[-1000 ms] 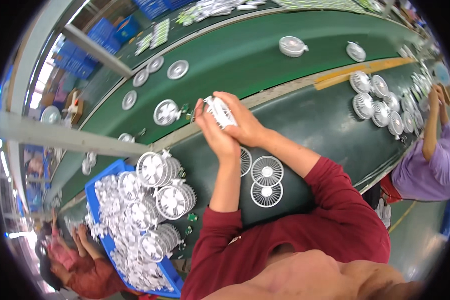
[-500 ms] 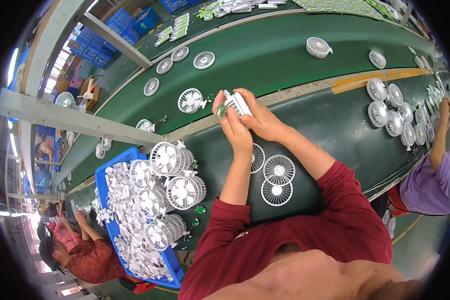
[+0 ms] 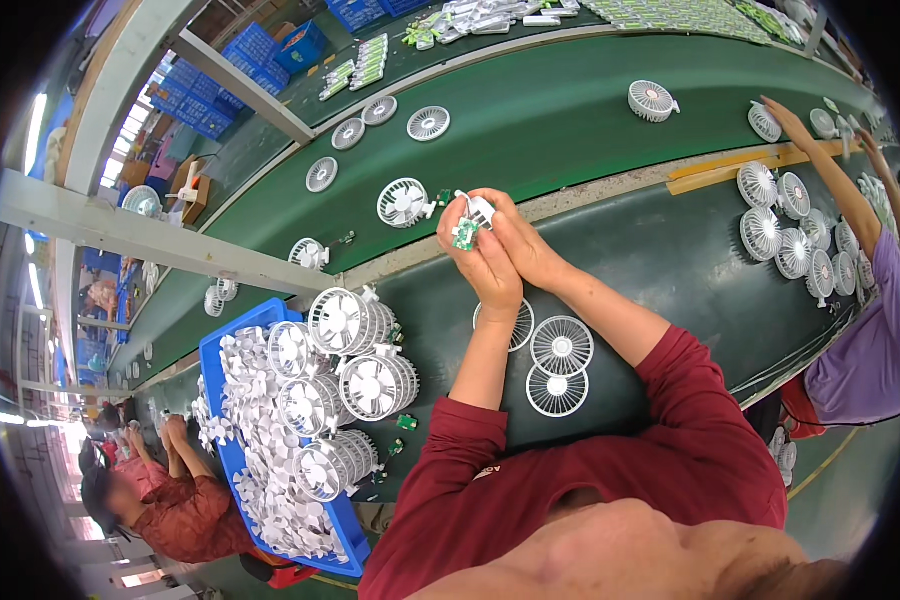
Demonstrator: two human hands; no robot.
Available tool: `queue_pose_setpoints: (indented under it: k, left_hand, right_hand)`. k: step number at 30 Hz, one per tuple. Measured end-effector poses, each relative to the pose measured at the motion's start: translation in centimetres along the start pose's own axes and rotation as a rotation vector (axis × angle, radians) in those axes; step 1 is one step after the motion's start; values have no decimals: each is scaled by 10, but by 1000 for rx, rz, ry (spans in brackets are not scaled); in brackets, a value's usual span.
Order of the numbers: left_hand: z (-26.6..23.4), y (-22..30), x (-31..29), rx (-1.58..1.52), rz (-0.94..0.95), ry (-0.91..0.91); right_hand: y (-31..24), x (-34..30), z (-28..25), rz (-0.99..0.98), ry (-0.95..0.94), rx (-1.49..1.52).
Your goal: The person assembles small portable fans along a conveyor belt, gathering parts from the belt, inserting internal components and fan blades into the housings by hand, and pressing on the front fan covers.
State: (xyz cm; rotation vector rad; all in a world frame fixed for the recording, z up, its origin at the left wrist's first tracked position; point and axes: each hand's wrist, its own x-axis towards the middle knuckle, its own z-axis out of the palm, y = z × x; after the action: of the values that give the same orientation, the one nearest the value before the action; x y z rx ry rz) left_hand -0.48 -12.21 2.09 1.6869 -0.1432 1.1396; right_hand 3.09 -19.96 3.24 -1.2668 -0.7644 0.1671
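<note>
Both bare hands are cupped together, the left hand (image 3: 485, 262) and the right hand (image 3: 530, 245) closed around a white fan housing (image 3: 481, 212), mostly hidden by the fingers. A small green circuit board (image 3: 464, 234) shows in front of the left fingers. With the hands as the clock's centre and twelve at the top of the view, three round wire grilles (image 3: 562, 346) lie on the dark workbench (image 3: 650, 250) at five o'clock, partly overlapping. Toward half past seven stand stacks of fan frames (image 3: 370, 388), beside a blue bin (image 3: 355, 545) heaped with small white plastic parts (image 3: 260, 400). On the green conveyor belt (image 3: 540, 110), an open fan frame (image 3: 404, 203) lies near ten o'clock. White fan heads (image 3: 761, 233) cluster at three, near a co-worker in purple (image 3: 863, 350).
</note>
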Motion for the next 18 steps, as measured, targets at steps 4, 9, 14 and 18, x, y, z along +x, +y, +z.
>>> queue_pose_setpoints:
  k: [4, 9, 14, 18]
  left_hand:
    - [4, -14, 12, 141, -2, -65]
    - [-22, -58, 45, 530, -22, -151]
    - [-39, -100, 89, 965, -310, -160]
    - [-40, -122, 98, 925, -572, -421]
  right_hand:
    - [24, 16, -32, 153, 81, -210]
    - [23, 55, -133, 83, 439, -1188]
    - [34, 109, -96, -176, 184, -1264]
    - [86, 168, -62, -129, -48, -1157]
